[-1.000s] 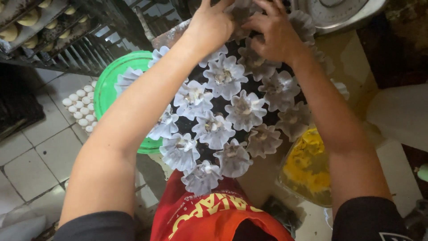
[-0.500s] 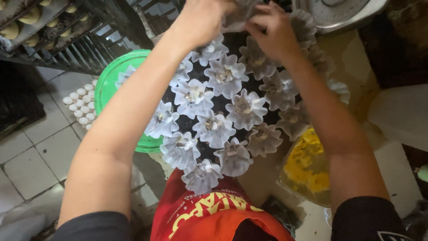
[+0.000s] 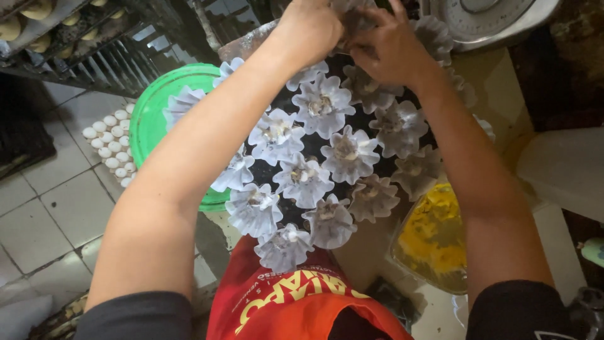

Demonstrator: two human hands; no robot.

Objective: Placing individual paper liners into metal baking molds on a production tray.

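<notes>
While both hands meet at the far edge of the dark baking tray (image 3: 362, 123), the left hand (image 3: 311, 28) is curled narrow and the right hand (image 3: 390, 44) pinches with thumb and fingertips; together they hold one white paper cup (image 3: 352, 19), thin and crinkled, just above the tray's far row. Such a cup looks feather-light, soft and easily crushed, so it is best taken by its fluted rim with light fingertips, not squeezed across the middle. Nearer than the hands, about sixteen more paper cups sit spread in the tray, though the arms hide some and the count is unsure. Left of the left forearm lies one green round lid (image 3: 154, 110), beyond it on the floor one tray of white eggs (image 3: 107, 145). Right of the right forearm sits one clear container of yellow batter (image 3: 434, 236), and past the hands one scale (image 3: 487, 19).
</notes>
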